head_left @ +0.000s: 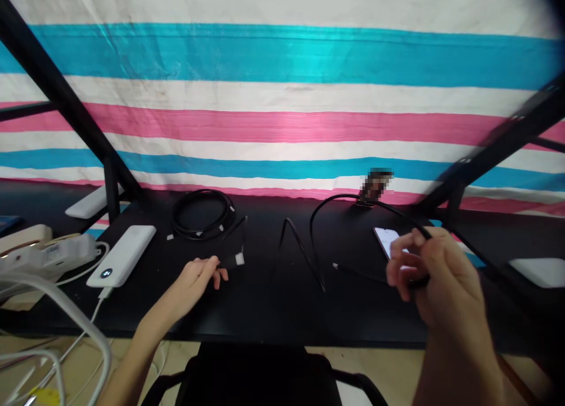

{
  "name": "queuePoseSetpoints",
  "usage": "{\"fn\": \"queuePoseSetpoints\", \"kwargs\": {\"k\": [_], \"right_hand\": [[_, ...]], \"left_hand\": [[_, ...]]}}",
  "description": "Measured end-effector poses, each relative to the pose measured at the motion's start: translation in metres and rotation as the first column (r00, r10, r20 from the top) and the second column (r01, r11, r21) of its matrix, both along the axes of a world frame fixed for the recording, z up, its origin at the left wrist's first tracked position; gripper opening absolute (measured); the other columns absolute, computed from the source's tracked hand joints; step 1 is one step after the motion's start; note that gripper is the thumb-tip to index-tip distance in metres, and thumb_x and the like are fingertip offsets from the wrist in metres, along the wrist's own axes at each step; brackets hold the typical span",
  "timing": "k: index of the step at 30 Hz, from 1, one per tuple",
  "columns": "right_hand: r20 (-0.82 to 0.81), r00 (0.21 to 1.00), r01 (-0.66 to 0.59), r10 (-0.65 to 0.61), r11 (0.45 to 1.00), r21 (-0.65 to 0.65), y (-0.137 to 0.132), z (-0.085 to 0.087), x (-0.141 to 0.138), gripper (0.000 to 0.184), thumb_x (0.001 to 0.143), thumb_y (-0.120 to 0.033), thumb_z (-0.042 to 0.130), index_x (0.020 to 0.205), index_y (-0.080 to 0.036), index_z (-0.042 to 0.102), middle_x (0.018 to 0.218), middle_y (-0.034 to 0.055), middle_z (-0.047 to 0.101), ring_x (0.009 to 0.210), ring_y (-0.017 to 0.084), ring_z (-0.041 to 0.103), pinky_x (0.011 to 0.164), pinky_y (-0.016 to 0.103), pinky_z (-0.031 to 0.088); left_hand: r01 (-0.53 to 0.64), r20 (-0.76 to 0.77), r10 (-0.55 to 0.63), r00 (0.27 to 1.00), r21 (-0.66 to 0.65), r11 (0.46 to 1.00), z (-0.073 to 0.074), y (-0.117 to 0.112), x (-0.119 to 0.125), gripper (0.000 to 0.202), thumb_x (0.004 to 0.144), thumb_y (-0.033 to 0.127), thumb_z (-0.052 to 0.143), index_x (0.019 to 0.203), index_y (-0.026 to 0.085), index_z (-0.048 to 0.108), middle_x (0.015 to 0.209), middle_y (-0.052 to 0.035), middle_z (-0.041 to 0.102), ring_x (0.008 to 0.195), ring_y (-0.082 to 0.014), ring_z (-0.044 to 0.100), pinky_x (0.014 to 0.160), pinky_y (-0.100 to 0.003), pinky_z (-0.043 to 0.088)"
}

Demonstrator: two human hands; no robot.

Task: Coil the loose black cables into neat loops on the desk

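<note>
My left hand (200, 276) is closed over the middle left of the black table. Its thumb and fingers pinch a dark cable end (228, 261) with a white piece (239, 259) at its tip; its exact kind is hard to make out against the table. My right hand (441, 276) is raised at the right, its fingers wrapped round a black cable (333, 198). That cable arches left from the hand and bends down to the tabletop. A metal-tipped connector (336, 266) points left from below the same hand. A lit phone (386, 240) lies partly hidden behind its fingers.
A coiled black cable (174, 220) with white tags lies at the back left. A white power bank (123, 256) with a plugged-in cable, and a white power strip (57, 256), are farther left. Black frame bars (75, 109) slant up either side. A chair (256, 373) stands in front.
</note>
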State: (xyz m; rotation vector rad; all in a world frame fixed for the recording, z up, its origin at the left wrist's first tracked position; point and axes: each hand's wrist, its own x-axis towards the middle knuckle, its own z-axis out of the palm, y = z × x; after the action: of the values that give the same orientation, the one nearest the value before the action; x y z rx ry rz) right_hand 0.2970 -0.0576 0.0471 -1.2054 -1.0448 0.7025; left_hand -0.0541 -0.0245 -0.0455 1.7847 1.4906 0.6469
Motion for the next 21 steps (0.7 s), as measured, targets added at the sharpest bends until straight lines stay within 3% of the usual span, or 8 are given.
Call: {"fn": "queuePoseSetpoints", "kwargs": {"k": [5,8,11,13,15,18,21], "right_hand": [[0.017,0.994,-0.104,0.104,0.994,-0.027,0.007,-0.018,-0.011,0.031,0.085,-0.052,0.053,0.082,-0.022,0.049,0.070,-0.0015,0.055,0.044,0.010,0.055,0.026,0.016,0.034],[0.065,0.980,-0.186,0.189,0.981,-0.052,0.013,-0.034,-0.023,0.029,0.088,-0.052,0.049,0.087,-0.023,0.050,0.085,0.0027,0.061,0.064,0.014,0.065,0.035,0.018,0.044],[0.097,0.966,-0.232,0.238,0.970,-0.073,0.019,-0.051,-0.037,0.028,0.091,-0.050,0.044,0.092,-0.023,0.050,0.106,0.0062,0.063,0.094,0.018,0.065,0.064,0.026,0.057],[0.088,0.959,-0.264,0.271,0.961,-0.079,0.021,-0.061,-0.045,0.026,0.093,-0.049,0.042,0.093,-0.023,0.050,0.114,0.0066,0.063,0.107,0.018,0.061,0.087,0.033,0.052],[0.067,0.948,-0.304,0.310,0.948,-0.093,0.024,-0.067,-0.052,0.026,0.092,-0.049,0.044,0.092,-0.023,0.050,0.117,0.0065,0.063,0.113,0.018,0.058,0.097,0.036,0.045],[0.020,0.935,-0.350,0.355,0.929,-0.123,0.027,-0.072,-0.059,0.027,0.091,-0.049,0.046,0.094,-0.023,0.051,0.120,0.0074,0.061,0.113,0.019,0.058,0.096,0.035,0.046],[-0.028,0.903,-0.429,0.430,0.891,-0.147,0.029,-0.073,-0.065,0.025,0.090,-0.046,0.048,0.094,-0.022,0.047,0.120,0.0093,0.060,0.101,0.019,0.064,0.083,0.031,0.052]], "left_hand": [[0.195,-0.108,-0.191,0.976,0.028,0.980,-0.011,-0.006,0.016,0.058,0.090,0.056,0.024,0.052,0.020,0.050,0.058,0.0005,0.055,0.070,-0.0170,0.048,0.079,-0.033,0.030],[0.332,-0.097,-0.323,0.941,0.110,0.937,-0.018,-0.011,0.032,0.060,0.091,0.056,0.027,0.050,0.017,0.047,0.055,0.0022,0.052,0.067,-0.0138,0.046,0.077,-0.033,0.027],[0.382,-0.173,-0.352,0.920,0.191,0.904,-0.022,-0.017,0.049,0.056,0.089,0.055,0.039,0.050,0.016,0.048,0.055,0.0026,0.052,0.068,-0.0127,0.045,0.074,-0.032,0.027],[0.393,-0.230,-0.340,0.912,0.253,0.884,-0.022,-0.020,0.058,0.052,0.088,0.051,0.045,0.050,0.016,0.049,0.054,0.0024,0.051,0.066,-0.0126,0.044,0.071,-0.032,0.028],[0.402,-0.263,-0.325,0.908,0.332,0.854,-0.020,-0.021,0.065,0.050,0.089,0.046,0.048,0.049,0.016,0.049,0.052,0.0026,0.051,0.065,-0.0125,0.044,0.069,-0.032,0.029],[0.407,-0.306,-0.290,0.907,0.460,0.789,-0.016,-0.020,0.074,0.047,0.088,0.042,0.053,0.048,0.017,0.050,0.051,0.0030,0.051,0.064,-0.0125,0.044,0.067,-0.032,0.030],[0.441,-0.380,-0.256,0.889,0.561,0.700,-0.015,-0.019,0.082,0.044,0.086,0.040,0.057,0.049,0.017,0.051,0.050,0.0026,0.049,0.065,-0.0133,0.044,0.064,-0.032,0.031]]}}
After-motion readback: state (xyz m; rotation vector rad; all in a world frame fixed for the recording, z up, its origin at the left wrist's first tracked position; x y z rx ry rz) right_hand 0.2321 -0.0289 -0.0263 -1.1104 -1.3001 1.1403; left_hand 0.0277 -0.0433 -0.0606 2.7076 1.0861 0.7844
